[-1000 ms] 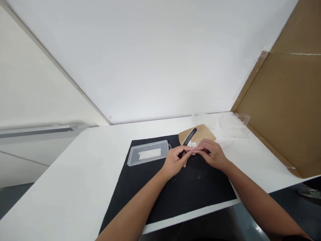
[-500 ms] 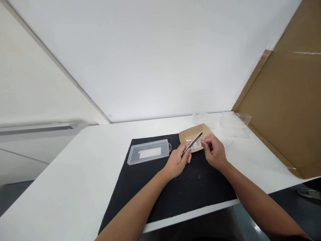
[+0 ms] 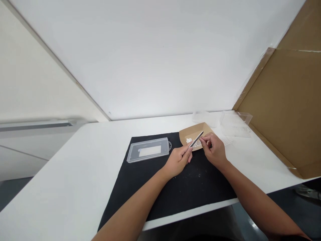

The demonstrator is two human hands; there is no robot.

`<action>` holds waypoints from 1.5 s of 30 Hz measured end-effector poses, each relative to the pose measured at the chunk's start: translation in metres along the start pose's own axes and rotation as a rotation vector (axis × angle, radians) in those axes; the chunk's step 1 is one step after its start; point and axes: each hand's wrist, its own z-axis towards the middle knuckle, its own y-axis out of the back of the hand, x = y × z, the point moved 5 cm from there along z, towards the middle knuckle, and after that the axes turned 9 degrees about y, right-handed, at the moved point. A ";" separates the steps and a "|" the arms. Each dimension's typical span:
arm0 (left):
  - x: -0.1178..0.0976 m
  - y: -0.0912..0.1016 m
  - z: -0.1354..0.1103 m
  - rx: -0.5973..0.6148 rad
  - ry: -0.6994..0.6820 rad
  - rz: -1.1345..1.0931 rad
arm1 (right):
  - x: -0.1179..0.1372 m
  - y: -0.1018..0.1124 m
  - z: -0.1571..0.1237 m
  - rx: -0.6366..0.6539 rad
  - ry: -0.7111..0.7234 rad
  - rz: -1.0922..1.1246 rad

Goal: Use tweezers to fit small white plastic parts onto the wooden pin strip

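My left hand [image 3: 178, 160] is closed around a slim flat stick [image 3: 197, 138], dark on one face and pale along its edge, which points up and to the right. Close to the stick's far end, the thumb and fingertips of my right hand [image 3: 214, 149] are pinched together. Whatever lies in that pinch is too small to make out. Beneath both hands is an open brown paper tray [image 3: 198, 128]. Small white pieces [image 3: 189, 140] lie inside it, partly hidden by the stick and my fingers.
A black mat [image 3: 160, 187] with pale specks covers part of the white table [image 3: 75, 167]. On its left lies a clear flat plastic case [image 3: 149, 150] with a white label. Clear plastic containers [image 3: 235, 124] stand at the back right, beside a cardboard panel [image 3: 283, 110].
The stick has turned slightly in my left hand, showing less of its dark face. My right fingertips have shifted a little left, nearer to it. More white pieces show in the tray.
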 end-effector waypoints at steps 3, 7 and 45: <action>0.001 -0.001 0.000 0.002 0.009 -0.013 | -0.002 -0.001 0.000 0.013 -0.025 0.000; 0.004 -0.001 0.001 -0.004 0.025 -0.003 | -0.004 -0.004 0.000 0.048 -0.063 -0.005; 0.000 -0.001 0.000 -0.084 0.085 -0.070 | 0.013 -0.012 0.007 0.004 0.161 -0.213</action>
